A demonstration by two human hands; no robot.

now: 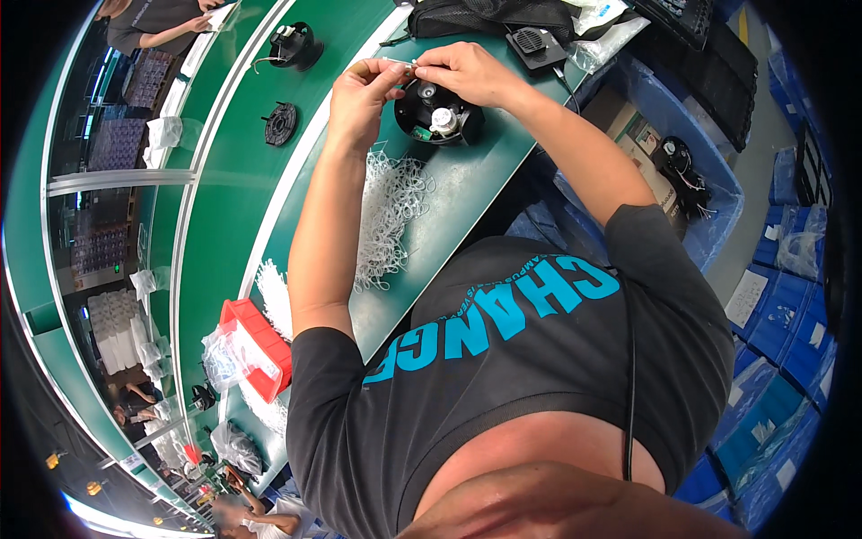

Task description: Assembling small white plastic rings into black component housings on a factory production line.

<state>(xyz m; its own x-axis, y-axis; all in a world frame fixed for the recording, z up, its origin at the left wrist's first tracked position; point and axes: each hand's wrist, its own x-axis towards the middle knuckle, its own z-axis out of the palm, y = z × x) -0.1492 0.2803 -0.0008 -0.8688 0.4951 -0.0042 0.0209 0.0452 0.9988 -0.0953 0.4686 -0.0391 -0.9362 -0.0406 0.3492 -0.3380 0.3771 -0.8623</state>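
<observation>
Both hands are pinching a thin white tie (401,63) between them, left hand (359,94) and right hand (467,72) fingers closed on it, just above the black motor part (437,115) on the green surface (467,180). Keeping the tie taut and low should help.

Dark grey short-sleeved T-shirt, bold turquoise block lettering across the chest, thin black cord running down the right shoulder, forearms bare, hands ungloved, no rings seen.
</observation>
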